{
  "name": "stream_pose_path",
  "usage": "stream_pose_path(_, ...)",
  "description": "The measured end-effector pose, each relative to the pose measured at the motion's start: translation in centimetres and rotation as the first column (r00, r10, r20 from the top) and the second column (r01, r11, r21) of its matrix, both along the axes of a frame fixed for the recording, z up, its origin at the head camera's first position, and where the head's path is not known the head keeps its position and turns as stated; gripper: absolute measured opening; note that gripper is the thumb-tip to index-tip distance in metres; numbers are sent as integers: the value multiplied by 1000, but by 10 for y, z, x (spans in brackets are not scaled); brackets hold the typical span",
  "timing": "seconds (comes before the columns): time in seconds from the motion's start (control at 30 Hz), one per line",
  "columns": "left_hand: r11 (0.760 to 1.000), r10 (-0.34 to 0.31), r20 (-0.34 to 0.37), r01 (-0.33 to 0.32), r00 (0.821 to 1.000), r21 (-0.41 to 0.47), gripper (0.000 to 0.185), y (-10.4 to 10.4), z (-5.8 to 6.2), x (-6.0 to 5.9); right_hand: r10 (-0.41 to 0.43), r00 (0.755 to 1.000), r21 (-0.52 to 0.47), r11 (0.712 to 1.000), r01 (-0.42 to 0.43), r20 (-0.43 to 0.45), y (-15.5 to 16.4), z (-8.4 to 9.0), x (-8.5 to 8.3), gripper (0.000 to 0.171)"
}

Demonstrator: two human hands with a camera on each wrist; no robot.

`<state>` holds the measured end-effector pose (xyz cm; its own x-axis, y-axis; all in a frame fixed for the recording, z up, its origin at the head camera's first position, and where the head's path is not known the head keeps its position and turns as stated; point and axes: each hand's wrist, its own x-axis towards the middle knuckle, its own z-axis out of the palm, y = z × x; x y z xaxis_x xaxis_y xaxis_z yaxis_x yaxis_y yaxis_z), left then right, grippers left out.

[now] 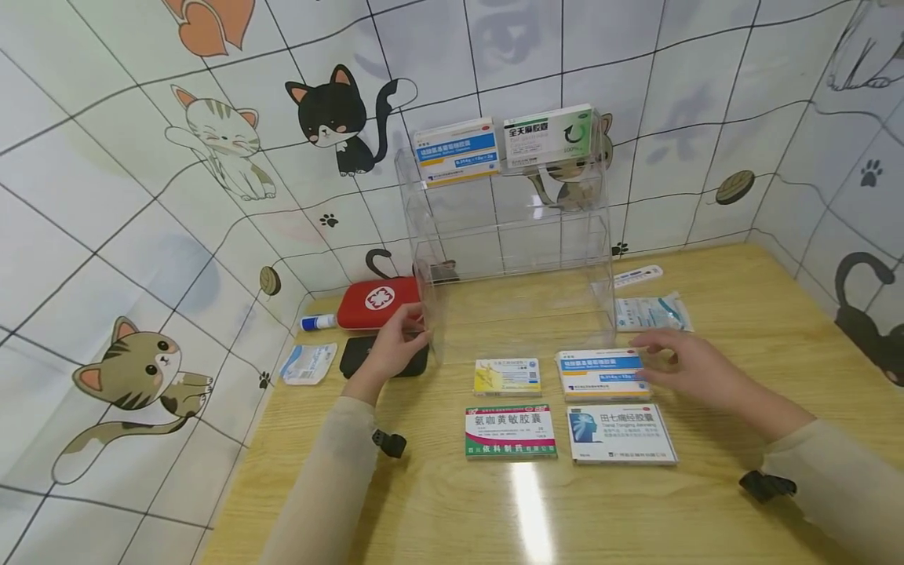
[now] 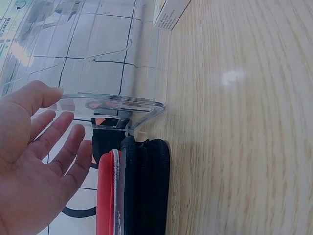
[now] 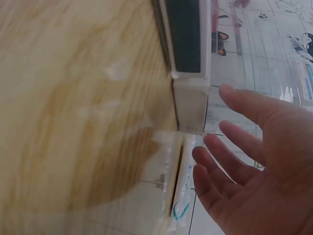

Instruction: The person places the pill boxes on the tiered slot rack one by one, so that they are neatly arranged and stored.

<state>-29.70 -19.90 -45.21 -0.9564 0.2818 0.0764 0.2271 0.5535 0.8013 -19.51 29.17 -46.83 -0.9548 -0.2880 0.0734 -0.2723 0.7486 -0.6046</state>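
Note:
A clear stepped rack (image 1: 512, 227) stands against the wall. My left hand (image 1: 395, 345) is by its left side, fingers loosely spread; in the left wrist view the thumb (image 2: 41, 93) overlaps the rack's edge. My right hand (image 1: 688, 365), fingers relaxed and apart, is at the right end of a blue-and-white medicine box (image 1: 603, 375). That box's white end (image 3: 190, 107) shows beside the thumb in the right wrist view. In front lie a white box with a blue head picture (image 1: 621, 435), a red-and-green medicine box (image 1: 510, 431) and a small yellow-and-white box (image 1: 507, 377).
The rack's top tier holds a blue-and-white box (image 1: 457, 153) and a green-and-white box (image 1: 549, 137). Left of it are a red case (image 1: 377, 292), a black case (image 1: 353, 357), a blue-and-white tube (image 1: 318, 322) and a packet (image 1: 307, 365); at right, a thermometer (image 1: 638, 275) and plastic packet (image 1: 653, 312).

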Motion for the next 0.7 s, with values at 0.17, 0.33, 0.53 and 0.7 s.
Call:
stream_pose_path(0.17,1000,0,-6,0,1000,-6,54,-1,0,1,28,1000,23,999,-28,15,2,-8,-2,64)
stream_pose_path(0.33,1000,2,-7,-2,1000,-4,54,-1,0,2,24,999,33,999,-26,42,3,-8,-6,69)
stream_pose_path(0.53,1000,0,-5,0,1000,6,55,-1,-1,1,-9,999,9,1000,8,43,4,-8,-7,70)
stream_pose_path(0.7,1000,-5,-1,5,1000,17,54,-2,-2,0,-58,995,-47,997,62,79,2,-2,-3,58)
